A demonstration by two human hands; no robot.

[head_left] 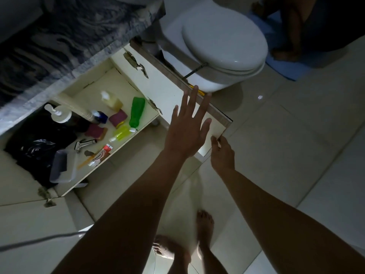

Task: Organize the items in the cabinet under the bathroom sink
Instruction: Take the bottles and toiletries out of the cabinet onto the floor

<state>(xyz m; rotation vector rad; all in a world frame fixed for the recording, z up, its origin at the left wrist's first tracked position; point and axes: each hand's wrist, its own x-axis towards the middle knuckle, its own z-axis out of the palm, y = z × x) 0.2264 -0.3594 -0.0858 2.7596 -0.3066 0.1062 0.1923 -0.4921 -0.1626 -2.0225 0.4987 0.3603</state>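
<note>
Found cabinet door [167, 90] held wide, right hand [222, 153] pinching its free corner, likely for access. Noted left hand [187, 127] splayed, gripping nothing; green bottle [137, 110] toppled near cabinet floor's [106, 84] front edge.

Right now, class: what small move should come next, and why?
Probably the left hand, open and free, should reach for the green bottle, which lies on its side in the cabinet; the right hand pinches the corner of the open door.
</note>
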